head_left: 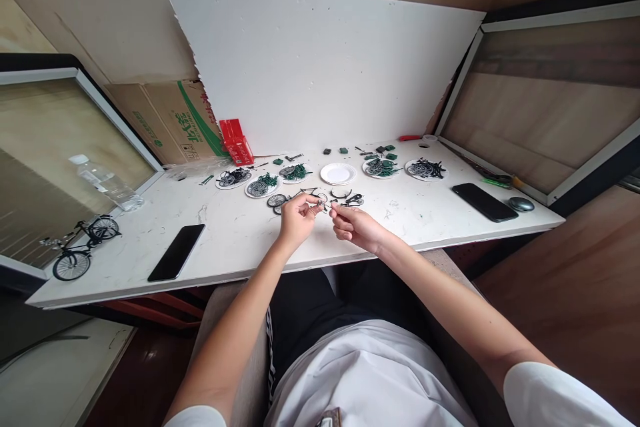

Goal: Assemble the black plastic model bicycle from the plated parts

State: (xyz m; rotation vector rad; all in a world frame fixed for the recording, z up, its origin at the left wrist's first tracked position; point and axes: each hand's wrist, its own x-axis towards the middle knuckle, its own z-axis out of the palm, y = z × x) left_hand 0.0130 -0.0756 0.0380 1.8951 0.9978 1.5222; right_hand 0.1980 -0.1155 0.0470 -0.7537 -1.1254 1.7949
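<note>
My left hand [299, 219] pinches a small metallic part [321, 203] above the middle of the white table. Close on its right, my right hand [355, 225] has thumb and forefinger pressed together at the part's other side; what they hold is too small to make out. Just behind the hands lie small black wheels [277, 201], a curved black piece [341, 194] and other dark bits [355, 199]. Paper plates with black and green parts stand further back, around a bare white plate [339, 174].
A model bicycle [83, 247], a bottle [107, 183] and a phone [177, 253] are on the left. Another phone [484, 202] and a round grey object [521, 204] lie right. Behind stand a red box [237, 142] and a white board [325, 67].
</note>
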